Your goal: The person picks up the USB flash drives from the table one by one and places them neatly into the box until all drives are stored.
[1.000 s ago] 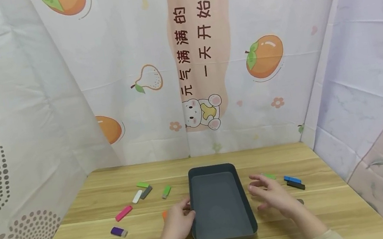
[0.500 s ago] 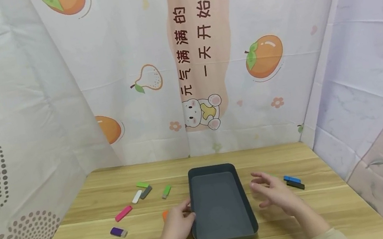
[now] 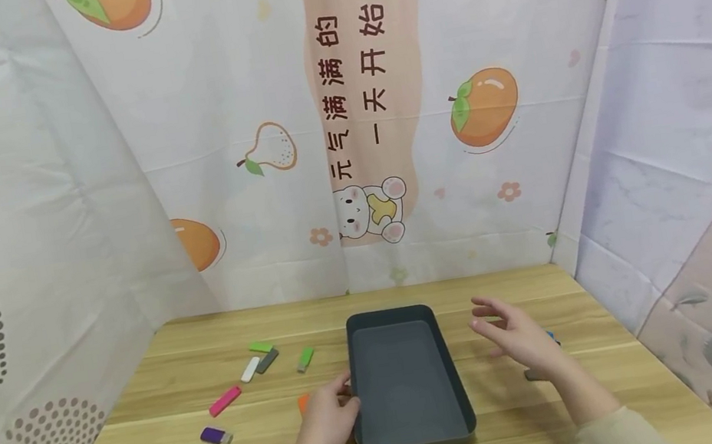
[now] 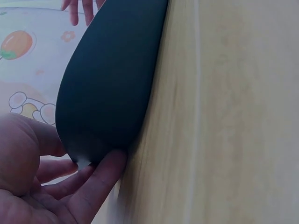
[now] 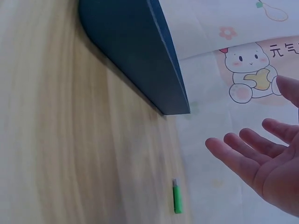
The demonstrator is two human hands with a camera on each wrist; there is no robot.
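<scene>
A dark grey rectangular tray [image 3: 410, 384] lies on the wooden table. My left hand [image 3: 327, 417] grips its left side, thumb at the rim. In the left wrist view, fingertips [image 4: 114, 163] touch the outer wall of the tray [image 4: 112, 70]. My right hand [image 3: 517, 336] hovers to the right of the tray, fingers loosely spread and holding nothing. In the right wrist view the right hand [image 5: 275, 168] is apart from the tray [image 5: 135, 51]. A green USB stick [image 5: 177, 198] lies on the table below it there.
Left of the tray lie several USB sticks: purple [image 3: 216, 436], pink [image 3: 225, 400], white [image 3: 250, 369], grey [image 3: 268, 360] and green [image 3: 305, 359]. An orange one [image 3: 304, 403] is partly behind my left hand. A grey stick [image 3: 536, 375] lies by my right wrist. A printed curtain [image 3: 298, 208] stands behind.
My right hand has moved away from the tray, up and to the right. The left hand stays at the tray's side. The head view has shifted slightly.
</scene>
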